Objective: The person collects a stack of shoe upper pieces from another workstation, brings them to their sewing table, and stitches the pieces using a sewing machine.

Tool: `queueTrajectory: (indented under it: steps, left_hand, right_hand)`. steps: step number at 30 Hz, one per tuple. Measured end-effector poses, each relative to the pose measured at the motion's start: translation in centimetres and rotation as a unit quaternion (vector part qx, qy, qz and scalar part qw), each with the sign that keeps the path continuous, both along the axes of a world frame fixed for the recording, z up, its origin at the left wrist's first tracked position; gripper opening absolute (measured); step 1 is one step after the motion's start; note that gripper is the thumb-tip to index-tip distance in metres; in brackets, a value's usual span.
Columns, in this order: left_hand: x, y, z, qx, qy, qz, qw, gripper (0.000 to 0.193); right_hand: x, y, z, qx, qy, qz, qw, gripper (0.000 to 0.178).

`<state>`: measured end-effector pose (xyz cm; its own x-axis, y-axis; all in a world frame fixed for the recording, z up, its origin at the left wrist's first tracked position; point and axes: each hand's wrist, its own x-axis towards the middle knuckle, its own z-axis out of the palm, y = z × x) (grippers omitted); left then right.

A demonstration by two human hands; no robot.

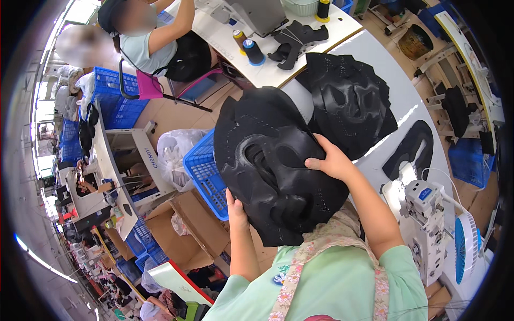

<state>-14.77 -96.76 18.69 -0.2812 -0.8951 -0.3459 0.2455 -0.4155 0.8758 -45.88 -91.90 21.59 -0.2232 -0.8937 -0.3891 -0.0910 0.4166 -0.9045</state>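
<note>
Between my two hands hangs a black moulded face mask (pixel 321 187) of soft sheet material, with eye openings, a nose ridge and small stitch holes. My left hand (pixel 237 211) grips its lower left edge, most fingers hidden behind it. My right hand (pixel 333 160) holds the right edge, thumb on the front face and fingers behind. Just beyond, similar black masks (pixel 350 101) lie in a pile on the white table (pixel 369 160). To their right lies a flat black cut piece (pixel 412 147) with a long opening.
A sewing machine (pixel 425 214) and blue fan (pixel 466 249) stand at the right. Thread cones (pixel 254 52) and black straps (pixel 297 40) lie on the far table, where a co-worker (pixel 152 48) sits. A blue crate (pixel 206 174) and cardboard box (pixel 184 230) stand left.
</note>
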Motion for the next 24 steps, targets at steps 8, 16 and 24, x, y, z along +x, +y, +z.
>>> queueTrajectory:
  steps: [8,16,24]
  left_hand:
    - [0.9,0.1,0.7,-0.008,-0.031,-0.009,0.999,0.097]
    - [2.0,0.3,0.7,-0.002,-0.035,-0.034,0.999,0.089]
    - [1.4,0.8,2.2,0.097,0.045,0.007,0.994,0.089]
  right_hand:
    - [0.7,0.3,0.4,0.019,-0.052,0.015,0.998,0.084]
    - [2.1,-0.1,-0.7,0.02,-0.017,0.028,0.999,0.088]
    - [2.4,-3.5,1.8,0.023,0.063,0.071,0.995,0.09]
